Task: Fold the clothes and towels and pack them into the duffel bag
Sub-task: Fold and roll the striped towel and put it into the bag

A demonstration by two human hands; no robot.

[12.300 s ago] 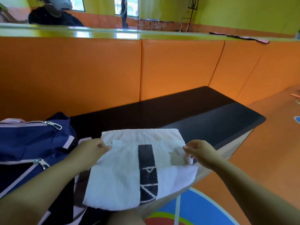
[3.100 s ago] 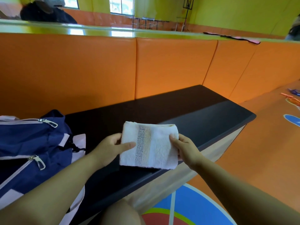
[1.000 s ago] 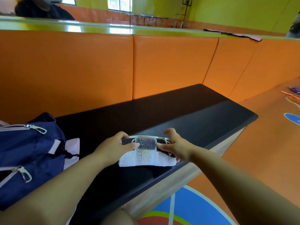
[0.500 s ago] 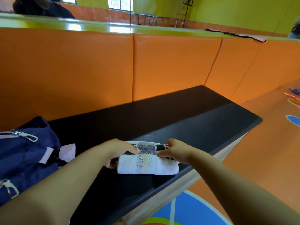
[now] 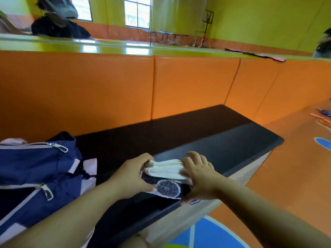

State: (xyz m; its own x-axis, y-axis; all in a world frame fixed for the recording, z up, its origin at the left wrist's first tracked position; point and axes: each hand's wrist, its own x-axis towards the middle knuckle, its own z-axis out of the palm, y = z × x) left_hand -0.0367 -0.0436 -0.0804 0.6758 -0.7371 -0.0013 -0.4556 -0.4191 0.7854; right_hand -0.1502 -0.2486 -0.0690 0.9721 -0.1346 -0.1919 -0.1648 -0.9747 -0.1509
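Note:
A white towel with a black and grey band is folded into a small thick bundle near the front edge of the black bench. My left hand grips its left end, fingers curled round the layers. My right hand holds the right end, thumb under the bundle and fingers over its top. The navy duffel bag with pale pink trim and silver zip pulls sits at the left on the bench, partly out of frame.
Orange padded panels back the bench, with a mirror above them. The bench ends at the right, where orange floor with blue and white markings begins. Small orange items lie on the floor far right.
The towel went from a flat spread to a small square, then got folded over once more; the bundle now shows its stacked white edges on top and the dark band toward me.

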